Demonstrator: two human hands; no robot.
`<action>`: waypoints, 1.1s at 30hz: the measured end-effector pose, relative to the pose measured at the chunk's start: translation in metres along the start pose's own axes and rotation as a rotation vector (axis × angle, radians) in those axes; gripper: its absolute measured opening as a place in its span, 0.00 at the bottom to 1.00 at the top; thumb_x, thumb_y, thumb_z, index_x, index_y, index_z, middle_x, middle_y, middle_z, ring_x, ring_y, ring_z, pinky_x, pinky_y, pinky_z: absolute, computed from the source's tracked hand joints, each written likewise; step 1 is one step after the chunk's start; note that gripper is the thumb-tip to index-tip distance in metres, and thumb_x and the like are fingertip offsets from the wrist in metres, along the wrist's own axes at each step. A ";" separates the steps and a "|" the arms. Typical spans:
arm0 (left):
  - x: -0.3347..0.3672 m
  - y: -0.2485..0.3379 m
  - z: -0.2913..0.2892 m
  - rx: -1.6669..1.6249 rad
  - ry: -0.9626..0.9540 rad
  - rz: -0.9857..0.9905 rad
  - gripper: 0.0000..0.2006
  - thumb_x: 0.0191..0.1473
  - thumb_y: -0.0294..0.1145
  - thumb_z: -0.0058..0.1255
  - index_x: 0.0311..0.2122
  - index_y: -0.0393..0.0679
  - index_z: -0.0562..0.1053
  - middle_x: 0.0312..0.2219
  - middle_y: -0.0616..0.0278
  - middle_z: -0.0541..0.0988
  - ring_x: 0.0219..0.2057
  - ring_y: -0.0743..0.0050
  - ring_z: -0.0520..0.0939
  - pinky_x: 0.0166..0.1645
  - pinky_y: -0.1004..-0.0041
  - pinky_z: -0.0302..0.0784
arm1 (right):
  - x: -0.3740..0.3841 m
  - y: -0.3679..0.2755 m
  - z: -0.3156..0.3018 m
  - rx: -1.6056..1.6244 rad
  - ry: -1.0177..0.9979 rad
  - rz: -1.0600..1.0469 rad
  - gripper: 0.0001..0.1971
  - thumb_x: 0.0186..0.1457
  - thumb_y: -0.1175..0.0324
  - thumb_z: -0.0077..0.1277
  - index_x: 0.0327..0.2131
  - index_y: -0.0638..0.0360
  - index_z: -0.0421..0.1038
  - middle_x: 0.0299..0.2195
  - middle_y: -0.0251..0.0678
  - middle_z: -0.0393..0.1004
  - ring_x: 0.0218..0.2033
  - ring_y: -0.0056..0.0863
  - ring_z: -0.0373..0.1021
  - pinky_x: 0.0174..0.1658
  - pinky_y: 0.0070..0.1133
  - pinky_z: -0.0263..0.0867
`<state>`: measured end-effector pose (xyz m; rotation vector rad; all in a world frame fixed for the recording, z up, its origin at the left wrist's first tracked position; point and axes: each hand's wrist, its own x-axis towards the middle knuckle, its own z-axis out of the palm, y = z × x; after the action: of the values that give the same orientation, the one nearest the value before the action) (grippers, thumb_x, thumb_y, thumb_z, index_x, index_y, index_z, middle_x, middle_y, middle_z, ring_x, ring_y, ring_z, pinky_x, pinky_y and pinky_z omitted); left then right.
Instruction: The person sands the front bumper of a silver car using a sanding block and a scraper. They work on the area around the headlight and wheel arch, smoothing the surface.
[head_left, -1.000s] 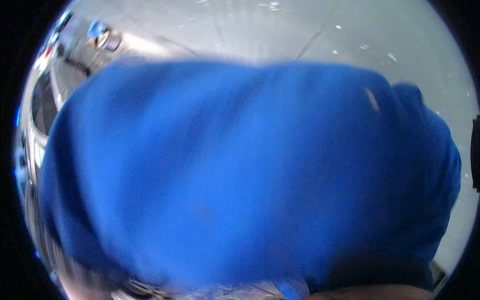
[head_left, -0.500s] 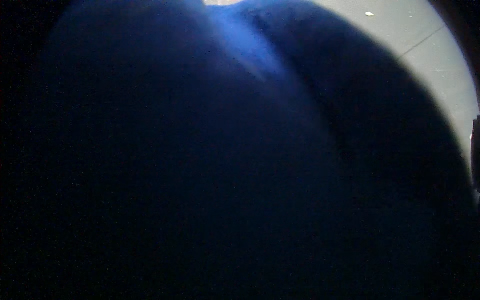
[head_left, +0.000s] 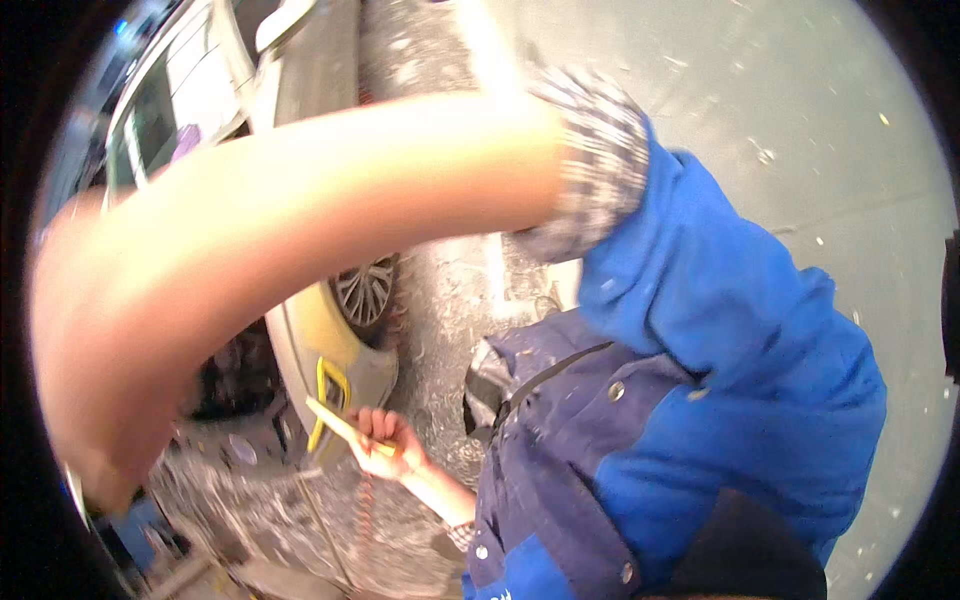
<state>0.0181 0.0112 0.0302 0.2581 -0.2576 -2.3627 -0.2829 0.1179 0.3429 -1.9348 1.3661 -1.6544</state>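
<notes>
My left hand [head_left: 385,445] is closed round a slim, flat yellow strip [head_left: 333,420] whose exact kind I cannot make out. The strip's far end points at the front corner of a pale car [head_left: 362,375], close to a yellow loop-shaped outline [head_left: 322,378] there; whether they touch is unclear. Across the upper view stretches my bare right forearm, its checked cuff turned back over a blue sleeve. My right hand [head_left: 105,465] is large and smeared at the left rim, so its fingers and anything in them cannot be read.
The car's wheel [head_left: 366,292] stands beside wet, streaked grey floor [head_left: 430,280]. A red coiled hose [head_left: 367,520] runs on the floor by the car's front. Smooth grey floor [head_left: 800,120] with small scraps spreads to the right. My blue and navy jacket [head_left: 720,400] fills the lower right.
Dark blue cloth covered nearly the whole view before. It has moved off, and my arms, the car and the yellow strip now show.
</notes>
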 end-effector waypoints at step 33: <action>-0.008 0.030 -0.023 0.032 -0.264 -0.009 0.29 0.73 0.43 0.39 0.75 0.56 0.52 0.72 0.62 0.59 0.73 0.51 0.57 0.75 0.32 0.30 | -0.247 0.106 -0.068 -1.346 0.774 0.302 0.15 0.70 0.59 0.39 0.48 0.59 0.69 0.46 0.33 0.73 0.49 0.27 0.69 0.58 0.31 0.64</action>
<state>0.0494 -0.0068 0.0169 -0.0400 -0.4200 -2.4010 -0.3717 0.2764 0.1334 -1.2190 3.4914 -1.4260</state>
